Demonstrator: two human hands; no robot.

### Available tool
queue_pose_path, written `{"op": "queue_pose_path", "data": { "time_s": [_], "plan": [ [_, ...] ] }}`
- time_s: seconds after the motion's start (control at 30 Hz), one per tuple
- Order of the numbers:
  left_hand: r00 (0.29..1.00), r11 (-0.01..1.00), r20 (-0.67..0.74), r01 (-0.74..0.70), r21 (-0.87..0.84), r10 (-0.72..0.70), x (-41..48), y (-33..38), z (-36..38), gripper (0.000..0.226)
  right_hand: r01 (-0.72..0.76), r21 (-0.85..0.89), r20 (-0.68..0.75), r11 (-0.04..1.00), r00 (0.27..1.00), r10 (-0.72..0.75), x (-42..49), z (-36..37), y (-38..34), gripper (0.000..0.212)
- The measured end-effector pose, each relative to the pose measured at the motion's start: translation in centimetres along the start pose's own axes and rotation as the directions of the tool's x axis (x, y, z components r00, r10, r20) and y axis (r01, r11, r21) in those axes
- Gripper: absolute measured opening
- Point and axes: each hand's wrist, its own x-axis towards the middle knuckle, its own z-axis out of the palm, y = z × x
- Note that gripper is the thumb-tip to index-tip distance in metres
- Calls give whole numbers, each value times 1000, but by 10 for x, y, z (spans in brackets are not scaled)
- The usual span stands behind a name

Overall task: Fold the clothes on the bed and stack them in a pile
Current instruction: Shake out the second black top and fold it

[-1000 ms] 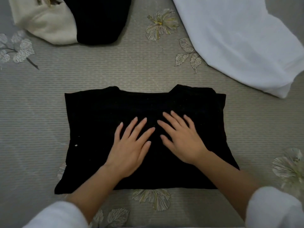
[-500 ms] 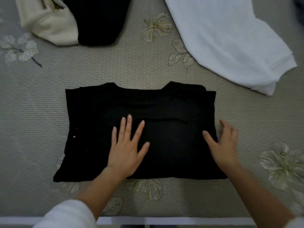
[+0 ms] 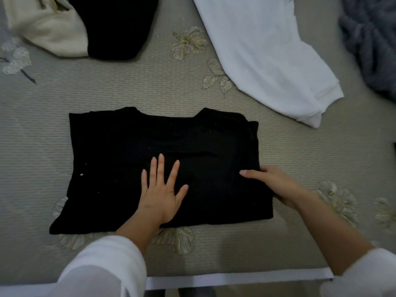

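A black shirt (image 3: pixel 132 151) lies flat and partly folded on the grey floral bed cover (image 3: pixel 107 86), neckline toward the far side. My left hand (image 3: pixel 160 191) presses flat on its lower middle, fingers spread. My right hand (image 3: pixel 276 185) is at the shirt's right edge, thumb lying on top of the cloth; its fingers are hidden beneath the edge, so it pinches that edge. A folded black garment (image 3: pixel 115 26) and a cream one (image 3: pixel 47 31) sit together at the far left. A white sweatshirt (image 3: pixel 261 46) lies spread out at the far right.
A crumpled dark grey-blue garment (image 3: pixel 372 43) lies at the far right edge. The bed's near edge (image 3: pixel 235 281) runs just below my forearms. Bare cover shows left and right of the black shirt.
My right hand slid from the shirt's middle to its right edge and took hold of it. My left hand stayed flat on the shirt. The view shifted, bringing the grey-blue garment into sight.
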Motion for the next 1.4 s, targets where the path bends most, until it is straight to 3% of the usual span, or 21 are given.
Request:
{"op": "queue_pose_path", "data": {
  "time_s": [0.1, 0.2, 0.23, 0.27, 0.3, 0.33, 0.4, 0.5, 0.67, 0.8, 0.87, 0.93, 1.03, 1.13, 1.23, 1.3, 1.4],
  "plan": [
    [995, 997, 96, -26, -67, 32, 1, -3, -8, 72, 67, -26, 73, 997, 995, -65, -14, 13, -28, 50],
    [979, 926, 174, -37, -376, 110, 4, -13, -29, 62, 168, 27, 121, 985, 978, -170, -21, 37, -53, 39],
    [978, 832, 165, -17, -555, 130, 3, -19, -40, 51, 197, 46, 129, 979, 971, -202, -22, 48, -60, 32],
    [981, 658, 151, 35, -752, 121, -1, -27, -50, 41, 223, 58, 133, 973, 964, -229, -24, 61, -68, 26],
    [984, 421, 153, 103, -901, 87, -7, -38, -60, 35, 242, 65, 128, 968, 960, -248, -25, 75, -76, 21],
    [984, 183, 169, 158, -970, 46, -15, -50, -69, 31, 253, 76, 117, 964, 958, -261, -26, 90, -83, 19],
    [977, -108, 210, 207, -972, -22, -31, -78, -77, 31, 272, 112, 93, 956, 955, -283, -26, 122, -96, 18],
    [964, -287, 259, 234, -929, -54, -50, -114, -76, 35, 329, 140, 117, 934, 931, -346, -22, 171, -114, 26],
    [948, -451, 303, 232, -862, -92, -72, -152, -85, 44, 419, 21, 177, 908, 892, -416, -3, 260, -130, 65],
    [920, -433, 359, 263, -862, -155, -84, -167, -83, 45, 392, -231, 339, 890, 890, -304, 13, 311, -122, 74],
    [904, -304, 356, 278, -911, -238, -87, -170, -80, 38, 432, -320, 359, 843, 879, -315, 13, 315, -117, 64],
    [915, -106, 257, 236, -966, -310, -87, -170, -75, 26, 491, -345, 242, 800, 870, -430, 11, 308, -112, 48],
    [950, 247, 69, 149, -957, -306, -89, -168, -66, 38, 515, -472, -50, 715, 794, -605, 8, 286, -99, 27],
    [911, 369, -66, 98, -924, -407, -94, -169, -65, 30, 422, -548, -210, 722, 766, -607, 10, 265, -84, 28],
    [855, 529, -137, 176, -830, -500, -98, -176, -57, 30, 271, -576, -344, 771, 775, -530, 20, 248, -72, 49],
    [856, 564, -82, 261, -784, -510, -100, -176, -47, 46, 182, -497, -435, 849, 794, -425, 26, 241, -65, 62],
    [884, 423, 78, 296, -856, -461, -99, -172, -42, 61, 142, -83, -427, 986, 889, -164, 31, 240, -59, 55]
  ]
}}
